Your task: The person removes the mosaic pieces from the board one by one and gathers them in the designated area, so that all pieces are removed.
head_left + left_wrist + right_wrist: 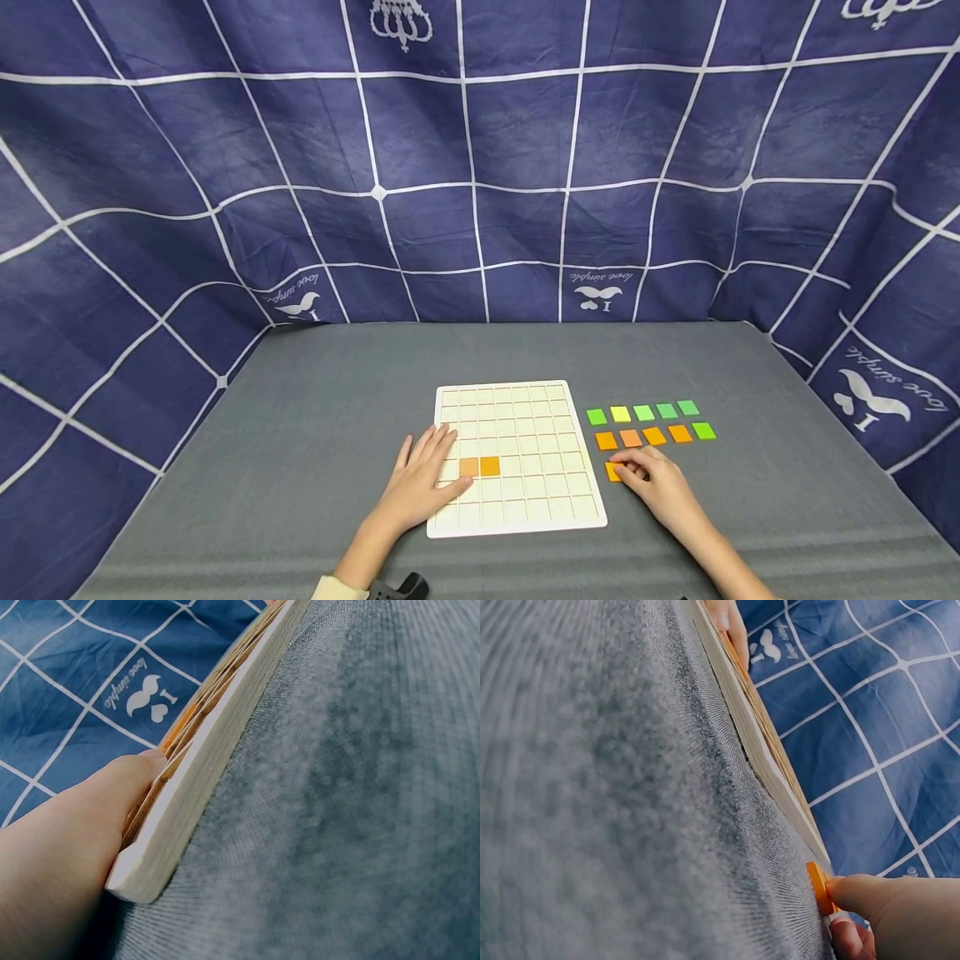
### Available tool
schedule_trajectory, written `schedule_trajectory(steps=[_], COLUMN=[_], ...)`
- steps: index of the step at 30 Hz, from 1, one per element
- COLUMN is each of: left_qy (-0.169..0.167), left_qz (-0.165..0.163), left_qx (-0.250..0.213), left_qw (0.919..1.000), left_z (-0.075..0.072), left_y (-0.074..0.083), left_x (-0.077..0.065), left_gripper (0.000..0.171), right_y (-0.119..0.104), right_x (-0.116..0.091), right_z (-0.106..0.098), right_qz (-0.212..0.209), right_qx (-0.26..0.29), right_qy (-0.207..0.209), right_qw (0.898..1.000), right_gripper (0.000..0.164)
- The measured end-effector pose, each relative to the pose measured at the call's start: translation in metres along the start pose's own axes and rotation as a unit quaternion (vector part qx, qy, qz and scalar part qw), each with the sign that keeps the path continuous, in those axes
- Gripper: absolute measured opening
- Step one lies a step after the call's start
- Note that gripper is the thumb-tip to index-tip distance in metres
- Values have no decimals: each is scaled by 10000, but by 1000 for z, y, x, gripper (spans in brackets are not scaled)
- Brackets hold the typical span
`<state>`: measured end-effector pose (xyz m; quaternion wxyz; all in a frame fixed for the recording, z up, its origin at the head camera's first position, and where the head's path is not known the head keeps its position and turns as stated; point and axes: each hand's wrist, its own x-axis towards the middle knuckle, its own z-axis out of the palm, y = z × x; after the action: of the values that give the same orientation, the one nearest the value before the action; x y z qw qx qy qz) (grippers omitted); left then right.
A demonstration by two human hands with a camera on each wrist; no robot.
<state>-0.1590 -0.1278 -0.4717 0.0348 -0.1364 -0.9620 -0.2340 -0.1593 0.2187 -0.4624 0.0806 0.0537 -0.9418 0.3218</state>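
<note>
A pale square grid board (525, 492) lies on the table with an orange tile (490, 466) and a light orange tile (468, 467) side by side in its cells. My left hand (423, 483) rests spread over the board's left edge, its thumb near the light orange tile. In the left wrist view that thumb lies along the board's rim (195, 795). Right of the board, my right hand (660, 483) pinches another orange tile (612, 472) with thumb and fingertips. The right wrist view shows this tile (819, 888) against the thumb, close to the table surface.
Beyond my right hand lie two rows of loose tiles: greens and a yellow tile (620, 414) at the back, several orange ones (654, 436) and a green tile (703, 431) in front. A blue checked curtain (517, 225) surrounds the grey table (330, 392) at the back and sides.
</note>
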Motion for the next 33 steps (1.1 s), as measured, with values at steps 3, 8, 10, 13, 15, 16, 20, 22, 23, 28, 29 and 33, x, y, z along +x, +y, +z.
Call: schedule_trajectory(steps=[3, 8, 10, 13, 15, 16, 20, 22, 23, 28, 29, 33], left_qy=[-37, -49, -34, -13, -4, -3, -3, -10, -12, -4, 9, 58], left_qz=[-9, -7, 8, 22, 32, 33, 36, 36, 35, 35, 37, 59], left_qx=[21, -4, 5, 31, 56, 51, 29, 21, 27, 24, 22, 4], left_qw=[10000, 10000, 10000, 10000, 10000, 10000, 10000, 10000, 10000, 10000, 10000, 10000], left_z=[1, 2, 1, 1, 1, 1, 2, 2, 2, 3, 3, 3], left_y=[0, 0, 1, 1, 1, 1, 1, 1, 0, 0, 0, 0], left_x=[0, -1, -1, -1, -1, -1, 0, 0, 0, 0, 0, 1], left_gripper=[78, 78, 78, 78, 78, 78, 79, 79, 79, 79, 79, 79], right_y=[2, 3, 3, 3, 4, 4, 5, 5, 5, 1, -1, -14], right_x=[-2, -3, -4, -5, -5, -5, -4, -4, -3, -3, -2, -2], right_z=[1, 3, 3, 4, 4, 4, 3, 3, 2, -2, -3, -6], right_qz=[-68, -190, -219, -219, -199, -181, -95, -59, -38, -137, -168, -268], right_qx=[-90, -85, -81, -82, -64, -58, 27, 82, 123, 277, 301, 417], right_qy=[92, 195, 233, 308, 367, 399, 501, 562, 595, 909, 938, 951], right_qw=[9999, 9996, 9995, 9993, 9991, 9990, 9987, 9984, 9981, 9954, 9950, 9942], right_gripper=[8, 9, 10, 12, 13, 13, 12, 11, 11, 11, 11, 13])
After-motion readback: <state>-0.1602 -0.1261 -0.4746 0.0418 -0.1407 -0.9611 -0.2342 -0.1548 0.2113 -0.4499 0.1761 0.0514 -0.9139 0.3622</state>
